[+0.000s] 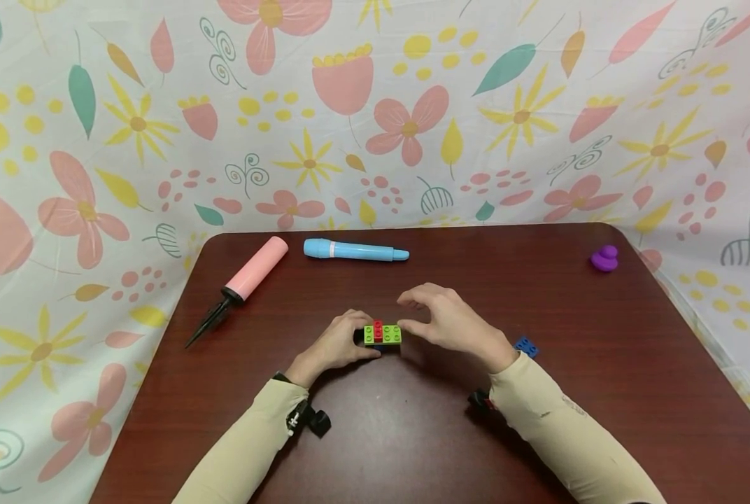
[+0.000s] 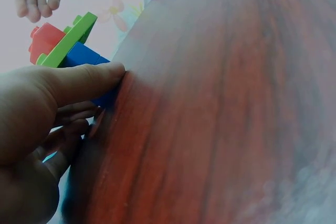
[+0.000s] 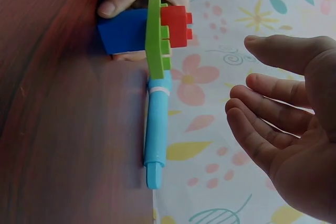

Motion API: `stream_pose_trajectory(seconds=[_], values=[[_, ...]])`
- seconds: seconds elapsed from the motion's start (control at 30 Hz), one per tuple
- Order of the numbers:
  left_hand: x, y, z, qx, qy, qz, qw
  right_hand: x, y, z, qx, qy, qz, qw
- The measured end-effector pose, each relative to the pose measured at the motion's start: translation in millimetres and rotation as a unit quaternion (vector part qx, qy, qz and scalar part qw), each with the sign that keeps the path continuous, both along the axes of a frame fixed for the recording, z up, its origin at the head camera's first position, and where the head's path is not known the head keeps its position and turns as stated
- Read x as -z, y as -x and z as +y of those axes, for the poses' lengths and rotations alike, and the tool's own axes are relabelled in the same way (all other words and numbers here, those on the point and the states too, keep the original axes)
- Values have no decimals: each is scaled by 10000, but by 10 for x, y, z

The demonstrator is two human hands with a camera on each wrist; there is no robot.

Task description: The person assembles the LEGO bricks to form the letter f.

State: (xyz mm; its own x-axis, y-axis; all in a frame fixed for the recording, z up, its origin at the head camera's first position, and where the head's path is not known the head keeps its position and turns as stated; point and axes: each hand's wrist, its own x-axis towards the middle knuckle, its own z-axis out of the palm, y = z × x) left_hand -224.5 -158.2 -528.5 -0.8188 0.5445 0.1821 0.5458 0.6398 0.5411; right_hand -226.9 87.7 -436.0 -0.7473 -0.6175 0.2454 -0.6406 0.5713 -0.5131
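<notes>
My left hand (image 1: 337, 343) grips a small stack of toy building bricks by its blue base (image 3: 122, 31), thumb on one side and fingers on the other. On top of the blue base lies a lime green plate (image 1: 392, 335), which juts out to the right past it. A red brick (image 3: 177, 26) sits on the plate's studs, toward its left part in the head view. My right hand (image 1: 450, 323) hovers just right of the stack, fingers loosely bent and holding nothing. A loose blue brick (image 1: 526, 346) lies beside the right wrist on the dark wooden table.
A pink hand pump (image 1: 257, 269) with a black nozzle lies at the back left. Right of it is a light blue tube-shaped thing (image 1: 356, 251) with a narrow tip. At the far right stands a purple knobbed object (image 1: 604, 259). A flowered cloth (image 1: 413, 175) hangs behind the table.
</notes>
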Motion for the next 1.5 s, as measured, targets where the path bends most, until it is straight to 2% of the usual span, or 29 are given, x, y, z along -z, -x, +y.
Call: stream_pose_trajectory(seconds=[0.37,0.83,1.5], values=[[-7,-5,0,-80,113,-103,9999,-62,-45,140,124,133,37,9998],[-2,-4,9,-118,143,20,9998,-60,-69,359,511,119,302,9982],[1,-14,16,-172,237,-73,9995,66,-82,788,881,111,527,9947]])
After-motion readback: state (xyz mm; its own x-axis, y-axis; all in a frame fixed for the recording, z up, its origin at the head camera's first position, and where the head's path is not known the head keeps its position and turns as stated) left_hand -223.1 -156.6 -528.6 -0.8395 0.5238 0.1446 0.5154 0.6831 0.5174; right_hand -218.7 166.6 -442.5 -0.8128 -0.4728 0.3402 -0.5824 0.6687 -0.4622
